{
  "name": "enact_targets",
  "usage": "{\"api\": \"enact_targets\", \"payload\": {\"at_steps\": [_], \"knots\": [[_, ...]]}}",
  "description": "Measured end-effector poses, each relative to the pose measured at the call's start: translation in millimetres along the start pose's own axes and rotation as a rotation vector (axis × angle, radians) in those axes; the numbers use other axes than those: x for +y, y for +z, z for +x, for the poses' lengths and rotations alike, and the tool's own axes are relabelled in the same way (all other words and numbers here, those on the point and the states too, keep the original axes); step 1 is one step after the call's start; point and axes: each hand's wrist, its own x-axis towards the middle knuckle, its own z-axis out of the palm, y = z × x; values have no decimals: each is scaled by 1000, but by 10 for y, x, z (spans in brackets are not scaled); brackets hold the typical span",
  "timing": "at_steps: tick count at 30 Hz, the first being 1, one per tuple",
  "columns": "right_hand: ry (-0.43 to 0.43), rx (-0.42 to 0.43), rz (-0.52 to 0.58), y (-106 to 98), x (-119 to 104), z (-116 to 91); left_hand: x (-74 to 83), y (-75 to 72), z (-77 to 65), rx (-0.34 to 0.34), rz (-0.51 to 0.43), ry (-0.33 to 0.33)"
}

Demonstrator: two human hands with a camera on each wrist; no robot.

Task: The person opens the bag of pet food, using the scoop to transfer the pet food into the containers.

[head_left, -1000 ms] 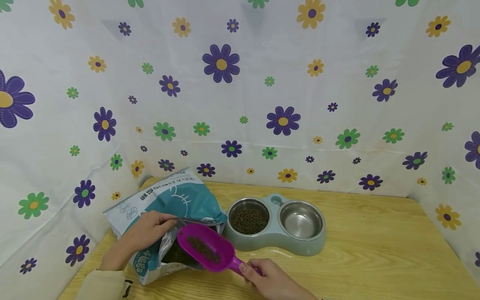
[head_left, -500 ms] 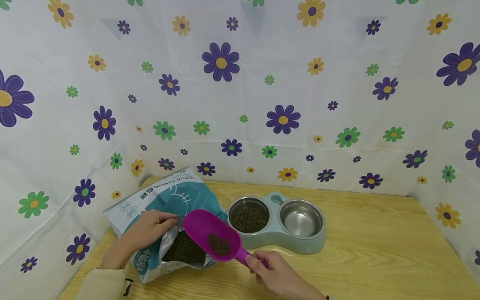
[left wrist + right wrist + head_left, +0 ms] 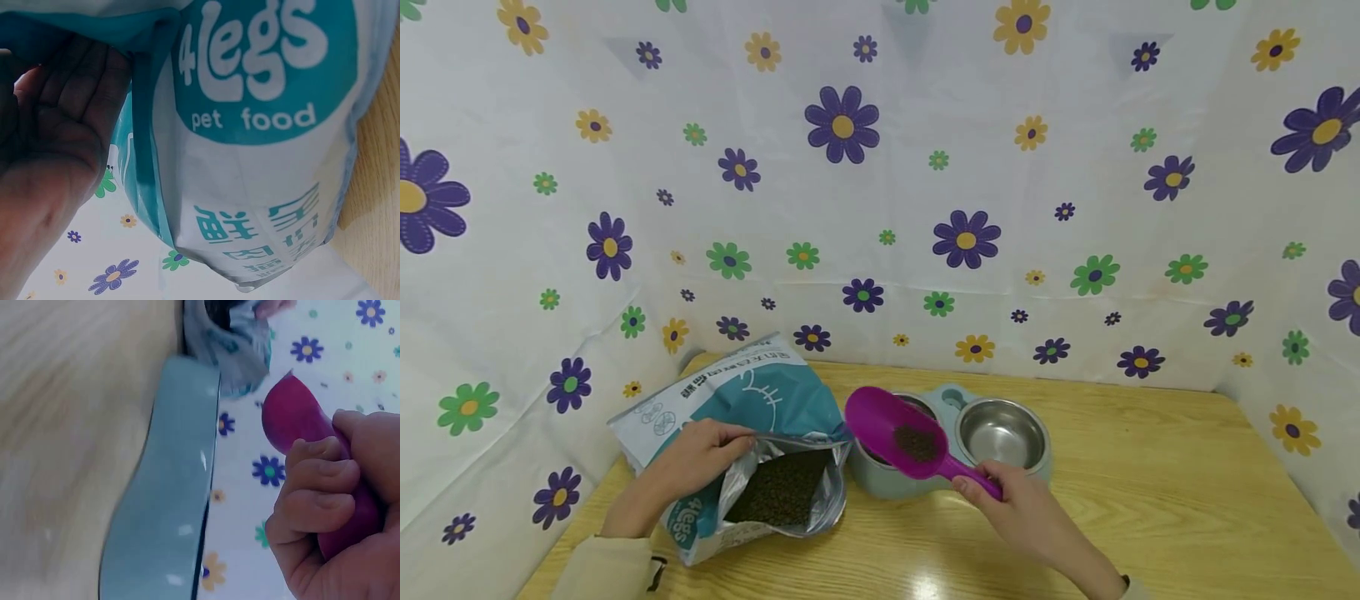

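My right hand (image 3: 1018, 504) grips the handle of a magenta scoop (image 3: 880, 417), its fingers wrapped round it in the right wrist view. Brown kibble (image 3: 917, 443) lies in the scoop near the handle. The scoop is over the left bowl of a pale blue double pet bowl (image 3: 895, 482) and covers most of that bowl. My left hand (image 3: 700, 454) pinches the upper edge of the mouth of a teal and white pet food bag (image 3: 797, 392). The bag lies tilted with its mouth open, and kibble (image 3: 778, 492) shows inside the silver lining.
The right steel bowl (image 3: 1003, 435) of the feeder holds nothing visible. Feeder and bag stand side by side on a wooden table (image 3: 1150, 500). A white flowered cloth (image 3: 895, 183) hangs behind and along both sides.
My right hand has carried the scoop with its kibble rightward from the bag's mouth to above the left bowl. The left hand stays on the bag's edge.
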Motion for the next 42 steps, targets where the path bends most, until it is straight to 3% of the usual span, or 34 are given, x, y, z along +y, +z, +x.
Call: {"api": "enact_targets", "payload": {"at_steps": [10, 19, 29, 42], "knots": [[141, 180, -246, -489, 370, -121, -28, 0, -4, -21, -2, -33], [64, 289, -448, -682, 582, -242, -33, 19, -11, -19, 5, -26], [-50, 282, -653, -931, 528, -253, -48, 6, -1, -19, -15, -30], [-59, 247, -798, -1019, 276, -206, -36, 0, 12, -14, -16, -36]]}}
